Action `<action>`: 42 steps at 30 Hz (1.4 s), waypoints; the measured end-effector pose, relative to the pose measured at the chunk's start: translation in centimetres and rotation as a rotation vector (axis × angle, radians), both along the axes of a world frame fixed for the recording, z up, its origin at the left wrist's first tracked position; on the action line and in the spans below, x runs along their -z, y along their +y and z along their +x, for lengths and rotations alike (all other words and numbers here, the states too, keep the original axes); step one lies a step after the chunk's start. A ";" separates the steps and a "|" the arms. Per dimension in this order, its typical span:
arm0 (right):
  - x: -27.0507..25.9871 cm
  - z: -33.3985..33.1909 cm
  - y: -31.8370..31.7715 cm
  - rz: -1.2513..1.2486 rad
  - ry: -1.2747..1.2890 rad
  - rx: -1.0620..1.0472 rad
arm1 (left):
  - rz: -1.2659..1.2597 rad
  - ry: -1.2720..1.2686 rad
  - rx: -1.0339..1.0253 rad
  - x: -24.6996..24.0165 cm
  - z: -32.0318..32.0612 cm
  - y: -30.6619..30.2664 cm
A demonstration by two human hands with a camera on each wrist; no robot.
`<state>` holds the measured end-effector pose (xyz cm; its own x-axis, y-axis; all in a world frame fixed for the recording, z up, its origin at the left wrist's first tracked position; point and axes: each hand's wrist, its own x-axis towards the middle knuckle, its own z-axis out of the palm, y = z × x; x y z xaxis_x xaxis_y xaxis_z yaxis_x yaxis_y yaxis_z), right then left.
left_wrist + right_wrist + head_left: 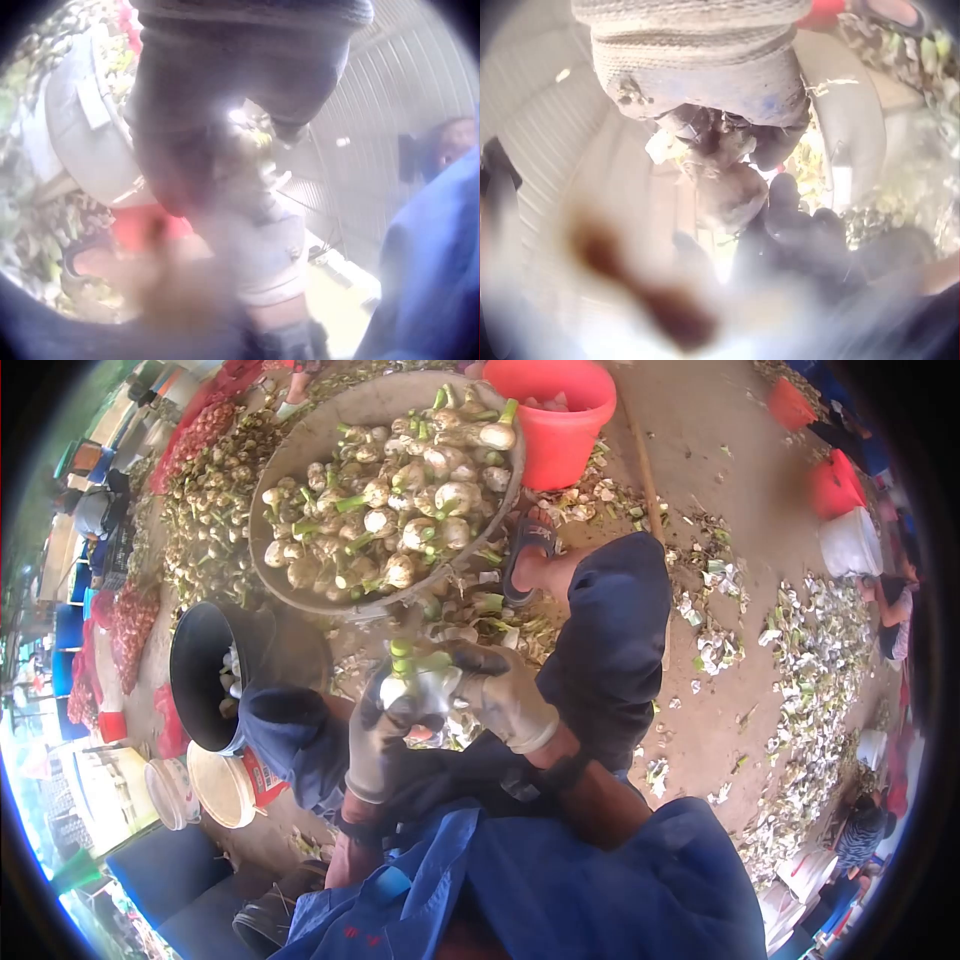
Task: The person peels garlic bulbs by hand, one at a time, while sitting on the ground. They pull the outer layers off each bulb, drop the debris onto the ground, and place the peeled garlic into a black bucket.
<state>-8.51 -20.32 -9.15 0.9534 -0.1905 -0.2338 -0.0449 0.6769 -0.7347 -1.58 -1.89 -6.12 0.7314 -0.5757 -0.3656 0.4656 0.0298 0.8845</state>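
Below the basin, one bulb in two hands

Just below the big basin [330,420] of bulbs, I hold one white bulb [418,685] over my lap. My left hand [382,732] curls round its fat end. My right hand [508,702] grips it from the other side. Both hands touch it, so neither is nearer. Its green stalk [401,650] sticks out toward the basin, away from me.
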 end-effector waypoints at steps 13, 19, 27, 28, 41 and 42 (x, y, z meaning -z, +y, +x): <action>0.7 -1.2 -0.5 0.433 0.058 0.177 | 0.043 -0.055 -0.010 -0.4 1.4 0.9; 0.8 -0.7 -1.4 -0.288 -0.176 -0.039 | 0.264 -0.294 -0.057 -1.9 2.6 0.7; 2.4 -1.3 -1.0 -0.028 0.112 0.078 | -0.183 0.211 -0.304 0.7 2.1 2.1; 2.2 -1.9 -0.5 -0.048 -0.038 0.114 | -0.240 0.346 -0.372 0.2 2.1 2.4; -0.8 -6.0 -2.4 0.082 -0.056 0.228 | -0.519 0.054 -0.747 -0.9 5.7 6.6; -1.1 -5.6 -3.1 0.262 -0.132 0.223 | -0.527 0.064 -0.738 -0.5 6.6 8.6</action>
<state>-14.13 -23.38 -8.02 0.9206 -0.3466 -0.1796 0.2085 0.8255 -0.5245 5.06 6.71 -5.61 0.9680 -0.0728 -0.2402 0.2151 0.7336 0.6446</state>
